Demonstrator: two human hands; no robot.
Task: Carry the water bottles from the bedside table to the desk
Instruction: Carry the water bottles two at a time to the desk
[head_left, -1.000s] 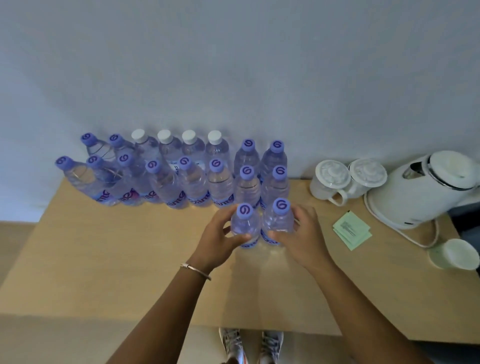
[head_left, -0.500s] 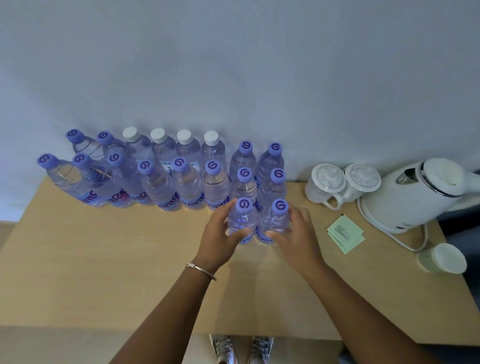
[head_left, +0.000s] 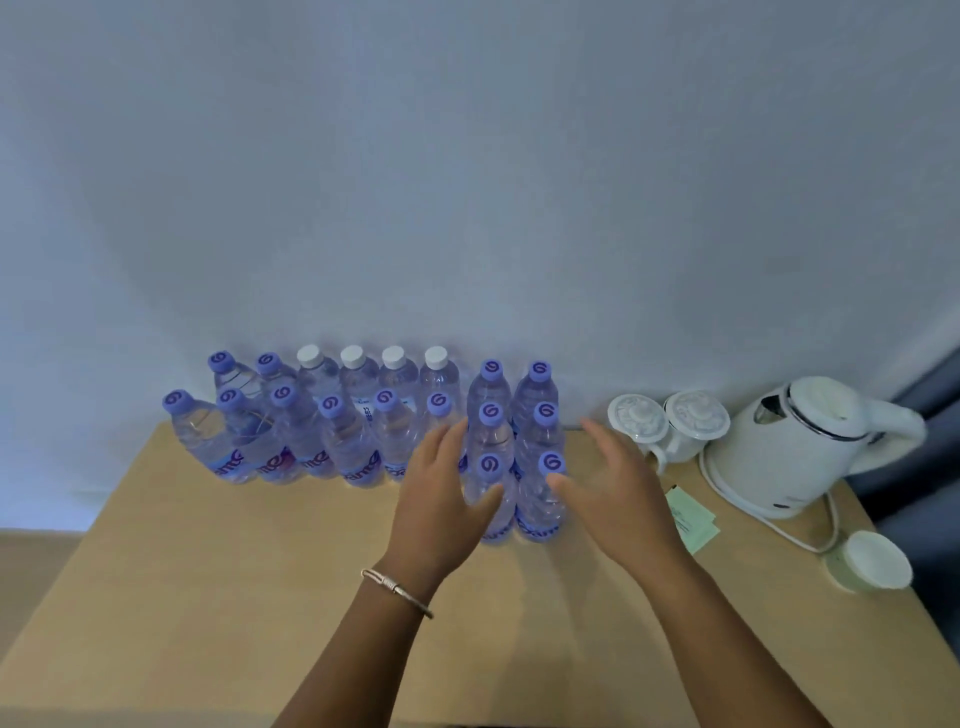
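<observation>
A: Where are the water bottles?

B: Standing on the desk, packed in rows against its far edge by the wall. Most have purple caps; four at the back have white ones. A column of pairs juts toward the near edge, and its two front bottles stand side by side, touching.

A: And the hands?

B: The left hand is open, fingers spread, on the left side of that front pair; its thumb overlaps the left bottle, but I cannot tell whether it touches. The right hand is open too, palm inward, just right of the pair, thumb near the right bottle's cap. Neither grips anything. A bracelet sits on the left wrist.

A: What is hard to make out?

B: The bottles toward the far left corner lean in the wide lens and overlap, so their labels are only partly readable. The left hand hides the bottles behind it.

A: Anything else on the desk?

B: Near the far right corner, two lidded white cups and a white kettle, with a cord running to a small white cup at the right edge. Green paper packets are partly covered by the right hand.
</observation>
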